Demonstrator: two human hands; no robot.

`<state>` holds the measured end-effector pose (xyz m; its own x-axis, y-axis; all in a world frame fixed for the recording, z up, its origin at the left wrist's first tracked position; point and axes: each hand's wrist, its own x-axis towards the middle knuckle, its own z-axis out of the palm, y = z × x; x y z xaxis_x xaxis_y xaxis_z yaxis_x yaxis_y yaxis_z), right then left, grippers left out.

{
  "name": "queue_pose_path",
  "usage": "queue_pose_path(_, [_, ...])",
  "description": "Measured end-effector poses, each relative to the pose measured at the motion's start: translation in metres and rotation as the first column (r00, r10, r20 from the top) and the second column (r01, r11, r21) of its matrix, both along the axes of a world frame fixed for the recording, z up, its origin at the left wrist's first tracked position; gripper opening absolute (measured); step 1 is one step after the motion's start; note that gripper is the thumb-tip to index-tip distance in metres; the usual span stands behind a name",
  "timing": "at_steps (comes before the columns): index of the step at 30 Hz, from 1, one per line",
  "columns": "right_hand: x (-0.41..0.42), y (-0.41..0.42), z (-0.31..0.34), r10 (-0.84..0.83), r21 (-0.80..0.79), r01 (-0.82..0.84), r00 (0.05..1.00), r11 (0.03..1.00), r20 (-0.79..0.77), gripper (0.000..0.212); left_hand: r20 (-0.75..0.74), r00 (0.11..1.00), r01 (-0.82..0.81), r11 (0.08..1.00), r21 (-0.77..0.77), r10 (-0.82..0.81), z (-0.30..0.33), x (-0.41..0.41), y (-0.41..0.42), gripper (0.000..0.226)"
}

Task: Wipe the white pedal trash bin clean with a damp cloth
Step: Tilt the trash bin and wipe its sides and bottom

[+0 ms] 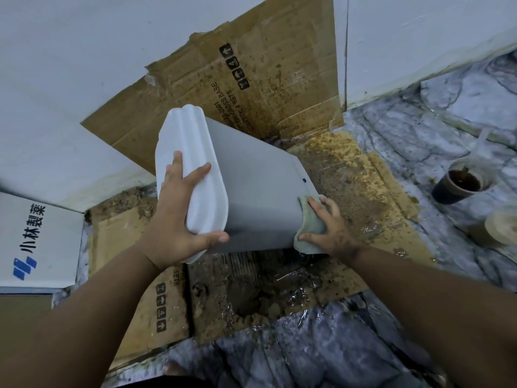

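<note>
two hands are on the white pedal trash bin (251, 175), which is tipped well over on its side above the soiled cardboard (349, 191) spread on the floor, its lid end toward me and its base pointing away to the right. from where i watch, my left hand (179, 219) clamps the lid (195, 175): the fingers lie spread over the ribbed top of the lid, and the thumb hooks under its lower edge against the grey body, so the hand is wrapped round the lid end and carries the tilt. the left forearm comes up from the lower left corner, wrist bent slightly back.

my right hand (333, 231) presses a pale green cloth (310, 228) against the bottom edge of the bin, near its base. the fingers are curled over the cloth and the thumb pins its lower fold, so the hand has hold of the cloth and nothing else. the cloth wraps round the corner of the bin's body. the right forearm reaches in from the lower right.

another cardboard sheet (251, 65) leans against the white wall behind. a white box with blue print (36, 242) sits at far left, and a cup of dark liquid (458, 186) stands on the marbled floor at right, well apart from the bin.
</note>
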<state>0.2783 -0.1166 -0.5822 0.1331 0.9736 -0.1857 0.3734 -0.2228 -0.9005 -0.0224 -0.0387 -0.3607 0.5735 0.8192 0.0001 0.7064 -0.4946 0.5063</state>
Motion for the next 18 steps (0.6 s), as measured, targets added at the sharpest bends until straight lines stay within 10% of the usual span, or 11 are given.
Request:
queue_pose_path(6, [0.043, 0.051, 0.087, 0.011, 0.120, -0.010, 1.000, 0.993, -0.012, 0.079, 0.201, 0.965, -0.152, 0.984, -0.089, 0.167, 0.040, 0.007, 0.020, 0.106])
queue_pose_path(11, [0.085, 0.097, 0.150, 0.249, -0.082, -0.240, 0.960, 0.967, 0.127, 0.101, 0.224, 0.931, -0.251, 0.950, -0.184, 0.289, 0.045, 0.006, 0.024, 0.109])
queue_pose_path(18, [0.071, 0.108, 0.174, 0.447, -0.157, -0.418, 0.834, 0.895, 0.324, 0.078, 0.258, 0.893, -0.333, 0.928, -0.166, 0.367, 0.039, 0.009, 0.029, 0.103])
